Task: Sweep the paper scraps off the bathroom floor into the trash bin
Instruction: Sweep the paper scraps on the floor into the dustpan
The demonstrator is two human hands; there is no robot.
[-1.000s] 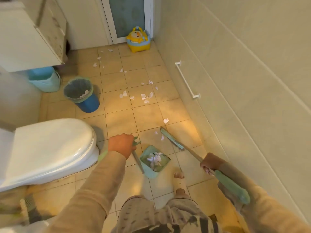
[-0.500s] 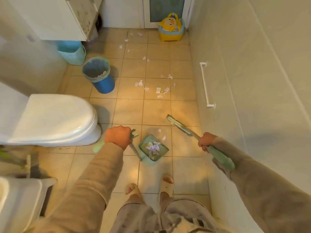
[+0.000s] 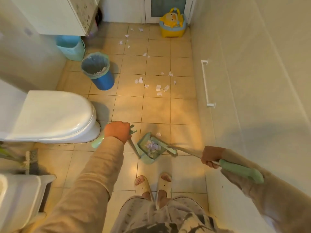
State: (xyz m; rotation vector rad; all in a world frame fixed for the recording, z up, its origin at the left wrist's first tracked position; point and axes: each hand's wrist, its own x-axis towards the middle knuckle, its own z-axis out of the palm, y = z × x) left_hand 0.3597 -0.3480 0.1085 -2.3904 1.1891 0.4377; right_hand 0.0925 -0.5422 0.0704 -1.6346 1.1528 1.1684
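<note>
My left hand [image 3: 118, 132] grips the top of the green dustpan's upright handle. The dustpan [image 3: 147, 154] rests on the tiled floor just ahead of my feet and holds a small heap of white paper scraps. My right hand [image 3: 210, 157] holds the green broom [image 3: 239, 170] by its shaft, and the broom head lies across the dustpan's mouth. One scrap [image 3: 158, 134] lies just beyond the pan. More paper scraps [image 3: 158, 87] are scattered over the middle and far floor. The blue trash bin [image 3: 98, 71], lined with a bag, stands at the left beyond the toilet.
A white toilet [image 3: 50, 115] with its lid down fills the left side. A light blue bucket [image 3: 71, 47] sits under a white cabinet [image 3: 55, 14]. A yellow child's potty [image 3: 173, 22] stands by the far door. A towel rail [image 3: 206, 83] is on the right wall.
The broom head has swept back from the floor ahead onto the dustpan's mouth, pushing scraps in. My right hand moved nearer and lower. The view has tilted down.
</note>
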